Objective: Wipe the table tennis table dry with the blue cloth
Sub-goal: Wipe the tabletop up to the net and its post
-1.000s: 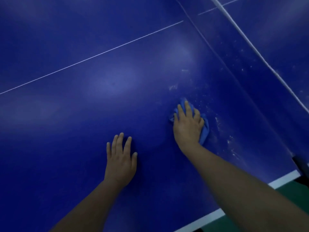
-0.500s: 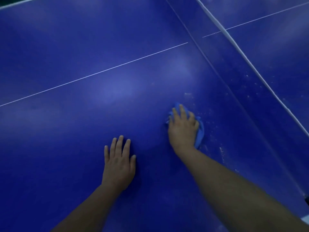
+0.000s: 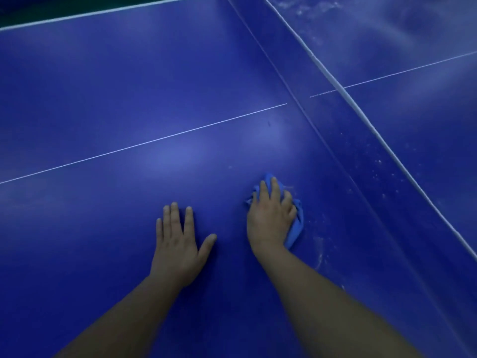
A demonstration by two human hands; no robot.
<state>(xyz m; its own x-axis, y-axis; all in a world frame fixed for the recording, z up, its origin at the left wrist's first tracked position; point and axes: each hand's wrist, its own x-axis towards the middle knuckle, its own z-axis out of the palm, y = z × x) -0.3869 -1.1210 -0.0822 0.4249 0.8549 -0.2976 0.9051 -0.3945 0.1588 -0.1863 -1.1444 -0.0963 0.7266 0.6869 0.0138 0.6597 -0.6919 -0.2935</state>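
Right hand (image 3: pixel 271 220) grips the bunched cloth (image 3: pixel 296 228) on the counter (image 3: pixel 103 228); left hand (image 3: pixel 178 244) lies flat, holding nothing. Droplets (image 3: pixel 321 254) lie right of the cloth, so wiping seems unfinished.

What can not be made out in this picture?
Head view:
cloth: mostly hidden under the right hand.
table: cut off by the left, right and bottom frame edges.
pale specks near the net: too small to tell water from dust.
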